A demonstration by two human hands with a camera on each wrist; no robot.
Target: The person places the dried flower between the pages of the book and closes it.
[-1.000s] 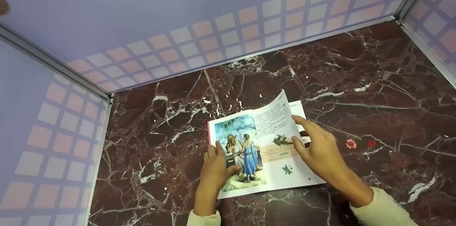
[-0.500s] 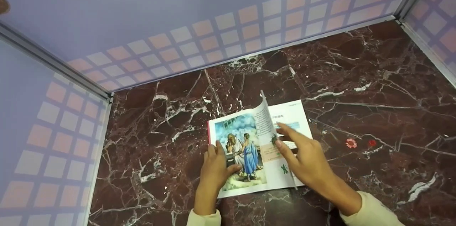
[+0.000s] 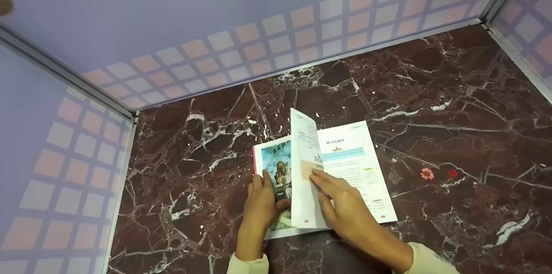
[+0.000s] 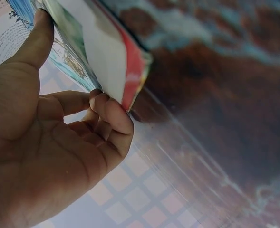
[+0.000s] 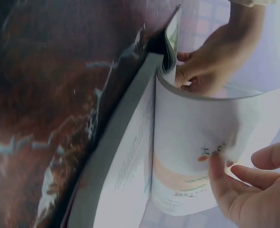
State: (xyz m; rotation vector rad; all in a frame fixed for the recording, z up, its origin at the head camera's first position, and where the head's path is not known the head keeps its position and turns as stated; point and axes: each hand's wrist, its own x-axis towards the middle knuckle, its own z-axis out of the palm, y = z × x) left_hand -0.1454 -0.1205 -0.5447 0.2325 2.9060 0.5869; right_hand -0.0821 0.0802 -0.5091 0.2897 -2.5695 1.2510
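An open book (image 3: 375, 174) lies on the dark marbled surface, its left page a colour picture and its right page printed text. One leaf (image 3: 303, 198) stands raised near the spine, curving over part of the picture. My left hand (image 3: 260, 205) grips the book's left side. In the left wrist view the thumb lies on the picture page while curled fingers meet the red-edged cover (image 4: 133, 71). Fingers of my right hand (image 3: 349, 207) touch the right-hand face of the raised leaf. The right wrist view has that hand (image 5: 254, 194) with its thumb apart from the paper.
To the right of the book lie a pink flower-shaped piece (image 3: 427, 174) and a smaller red one (image 3: 452, 173). Lilac panels with a checked pattern (image 3: 276, 45) border the marbled surface (image 3: 185, 205) at the back and both sides.
My right hand has moved left, swinging the leaf up from the right side past the spine. The text page beneath has come into view. The left hand has stayed in place.
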